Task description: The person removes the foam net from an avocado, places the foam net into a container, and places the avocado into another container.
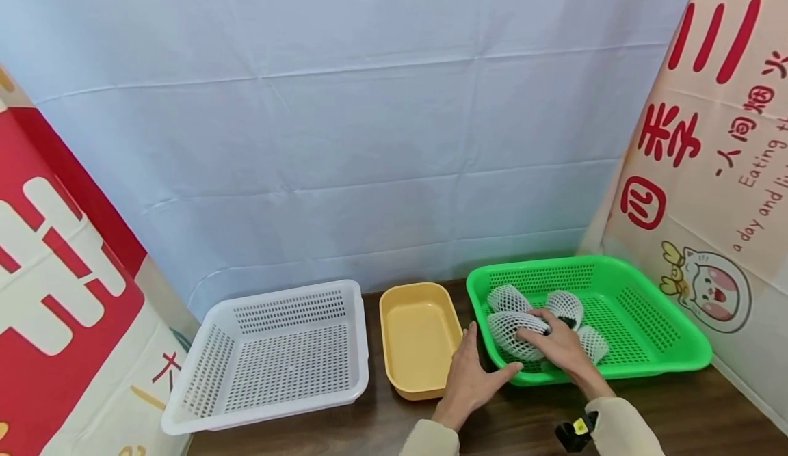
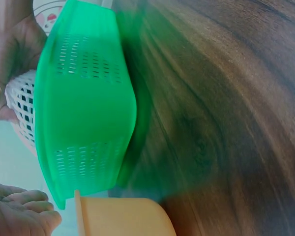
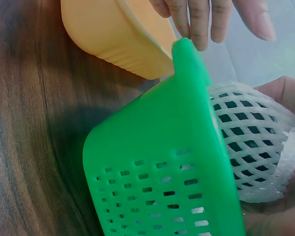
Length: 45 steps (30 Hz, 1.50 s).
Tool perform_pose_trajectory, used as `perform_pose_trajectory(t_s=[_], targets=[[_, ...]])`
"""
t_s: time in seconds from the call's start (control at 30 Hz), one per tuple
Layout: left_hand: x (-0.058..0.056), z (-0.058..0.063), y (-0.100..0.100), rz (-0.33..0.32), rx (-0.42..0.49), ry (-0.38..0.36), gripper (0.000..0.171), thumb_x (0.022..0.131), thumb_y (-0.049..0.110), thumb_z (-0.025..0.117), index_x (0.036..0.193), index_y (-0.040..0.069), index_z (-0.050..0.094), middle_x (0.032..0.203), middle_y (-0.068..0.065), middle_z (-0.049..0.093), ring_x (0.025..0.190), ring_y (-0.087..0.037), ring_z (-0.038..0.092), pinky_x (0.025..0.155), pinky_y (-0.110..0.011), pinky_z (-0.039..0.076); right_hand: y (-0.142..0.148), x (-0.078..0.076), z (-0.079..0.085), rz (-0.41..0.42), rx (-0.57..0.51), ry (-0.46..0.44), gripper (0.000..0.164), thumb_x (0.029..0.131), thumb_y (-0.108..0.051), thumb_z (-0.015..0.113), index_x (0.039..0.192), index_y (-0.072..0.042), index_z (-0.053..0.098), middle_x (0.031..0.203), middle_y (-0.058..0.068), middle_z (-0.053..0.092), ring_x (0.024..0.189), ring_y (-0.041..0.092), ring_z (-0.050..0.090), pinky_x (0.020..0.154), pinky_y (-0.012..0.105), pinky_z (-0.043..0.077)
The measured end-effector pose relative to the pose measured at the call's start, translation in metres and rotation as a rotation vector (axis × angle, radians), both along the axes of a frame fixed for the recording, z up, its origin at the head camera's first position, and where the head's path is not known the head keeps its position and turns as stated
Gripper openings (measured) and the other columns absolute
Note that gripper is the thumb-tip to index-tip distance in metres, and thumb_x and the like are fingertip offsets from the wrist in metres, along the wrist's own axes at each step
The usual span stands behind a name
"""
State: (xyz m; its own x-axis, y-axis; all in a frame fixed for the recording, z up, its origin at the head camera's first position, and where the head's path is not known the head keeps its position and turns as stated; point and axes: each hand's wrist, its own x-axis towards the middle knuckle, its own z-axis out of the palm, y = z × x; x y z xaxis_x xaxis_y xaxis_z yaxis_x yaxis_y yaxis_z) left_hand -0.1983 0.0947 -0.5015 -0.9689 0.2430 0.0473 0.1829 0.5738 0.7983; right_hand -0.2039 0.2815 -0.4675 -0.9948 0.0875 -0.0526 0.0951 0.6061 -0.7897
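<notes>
My right hand (image 1: 561, 345) reaches into the green basket (image 1: 667, 367) and grips a thing in a white foam net sleeve (image 1: 514, 334). Something dark shows through the mesh of this sleeve (image 3: 250, 142) in the right wrist view; its kind is hidden. Several similar netted things lie around it, one behind (image 1: 507, 299), another (image 1: 563, 304) beyond the fingers. Beside the basket's left end is my left hand (image 1: 469, 382), fingers extended and thumb spread, holding nothing. In the left wrist view its fingers (image 2: 32, 206) are apart from the netted thing.
A yellow tray (image 1: 421, 336) stands just left of the green basket, near my left hand. Farther left is a white perforated basket (image 1: 289, 360). All stand on a dark wooden table (image 1: 320, 425), with a pale cloth (image 1: 369, 135) hanging behind.
</notes>
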Motion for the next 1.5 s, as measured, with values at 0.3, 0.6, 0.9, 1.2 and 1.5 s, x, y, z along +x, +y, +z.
perform_pose_trajectory(t_s=[0.3,0.6,0.9,1.2,1.5], targets=[[-0.002,0.001,-0.005,0.026,0.016,0.021,0.096,0.067,0.071,0.054,0.142,0.023,0.019,0.14,-0.003,0.03,0.125,-0.022,0.029,0.094,-0.044,0.033,-0.001,0.006,0.006,-0.02,-0.026,0.023,0.063,0.081,-0.046,0.06,0.129,-0.01,0.038,0.119,0.026,0.044,0.071,0.025,0.051,0.053,0.035,0.042],[-0.005,0.004,-0.015,0.056,0.137,-0.023,0.089,0.069,0.063,0.06,0.139,0.017,0.029,0.135,-0.005,0.037,0.122,-0.025,0.034,0.092,-0.044,0.036,-0.001,0.01,0.007,-0.009,-0.013,0.055,0.064,0.082,-0.047,0.058,0.13,-0.011,0.037,0.124,0.027,0.04,0.089,0.033,0.05,0.058,0.034,0.042],[-0.01,0.005,-0.02,0.085,0.223,-0.077,0.083,0.071,0.06,0.062,0.135,0.014,0.037,0.131,-0.002,0.042,0.118,-0.02,0.039,0.092,-0.04,0.037,-0.007,0.015,0.014,-0.016,-0.114,0.03,0.063,0.081,-0.042,0.061,0.131,-0.011,0.036,0.112,0.023,0.048,0.068,0.023,0.052,0.054,0.035,0.045],[-0.013,0.005,-0.023,0.069,0.43,-0.173,0.075,0.074,0.051,0.064,0.133,0.012,0.039,0.13,-0.007,0.043,0.118,-0.021,0.041,0.092,-0.036,0.037,-0.012,0.02,0.017,-0.023,-0.15,0.048,0.059,0.08,-0.038,0.064,0.129,-0.016,0.039,0.112,0.022,0.047,0.076,0.025,0.052,0.056,0.034,0.045],[-0.016,0.007,-0.023,0.117,0.637,-0.261,0.067,0.073,0.049,0.066,0.123,0.009,0.048,0.117,-0.009,0.052,0.106,-0.024,0.05,0.086,-0.039,0.042,-0.018,0.025,0.019,-0.015,-0.183,0.099,0.054,0.08,-0.033,0.065,0.126,-0.018,0.042,0.109,0.021,0.049,0.082,0.028,0.052,0.06,0.035,0.045]])
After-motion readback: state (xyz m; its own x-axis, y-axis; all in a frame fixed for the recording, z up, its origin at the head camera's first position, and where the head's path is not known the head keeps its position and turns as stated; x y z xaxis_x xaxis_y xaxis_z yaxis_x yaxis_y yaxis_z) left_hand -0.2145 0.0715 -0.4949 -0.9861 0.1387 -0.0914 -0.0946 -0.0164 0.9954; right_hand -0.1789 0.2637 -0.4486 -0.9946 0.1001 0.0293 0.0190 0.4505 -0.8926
